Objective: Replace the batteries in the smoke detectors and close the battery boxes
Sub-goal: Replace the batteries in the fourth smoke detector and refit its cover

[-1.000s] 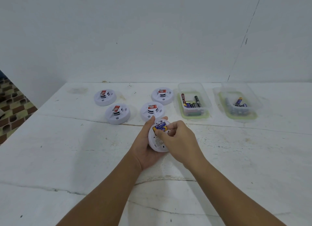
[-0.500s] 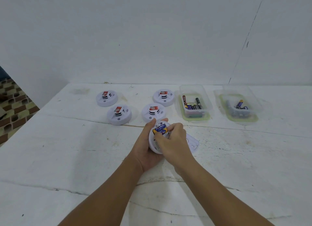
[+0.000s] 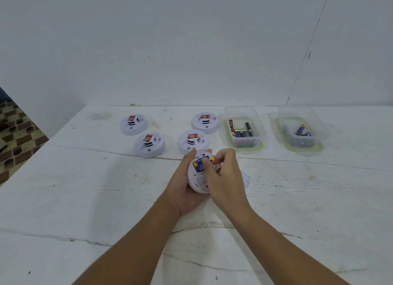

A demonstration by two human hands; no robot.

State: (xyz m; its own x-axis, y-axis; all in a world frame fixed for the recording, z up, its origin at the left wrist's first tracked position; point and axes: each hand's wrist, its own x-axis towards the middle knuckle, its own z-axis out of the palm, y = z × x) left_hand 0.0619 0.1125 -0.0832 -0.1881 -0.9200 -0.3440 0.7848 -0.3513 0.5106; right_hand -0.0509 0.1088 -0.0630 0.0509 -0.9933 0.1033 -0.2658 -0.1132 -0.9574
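Note:
My left hand (image 3: 185, 191) cradles a round white smoke detector (image 3: 198, 183) turned back side up, with its battery bay exposed. A blue and yellow battery (image 3: 198, 164) lies in that bay. The thumb and fingers of my right hand (image 3: 225, 178) pinch the battery at its right end. A flat white cover (image 3: 245, 179) lies on the table just right of my right hand, mostly hidden by it. Several more white detectors with red labels stand behind, the nearest (image 3: 192, 142) just beyond my fingers.
Two clear plastic tubs hold loose batteries at the back right: one (image 3: 244, 130) beside the detectors and one (image 3: 299, 131) farther right. The white table (image 3: 85, 199) ends at the left edge over a patterned floor (image 3: 14, 140). A white wall rises behind.
My right hand has shifted on the detector: its fingers moved from over the battery's middle to its right end, uncovering more of the bay. The cover beside it came into sight.

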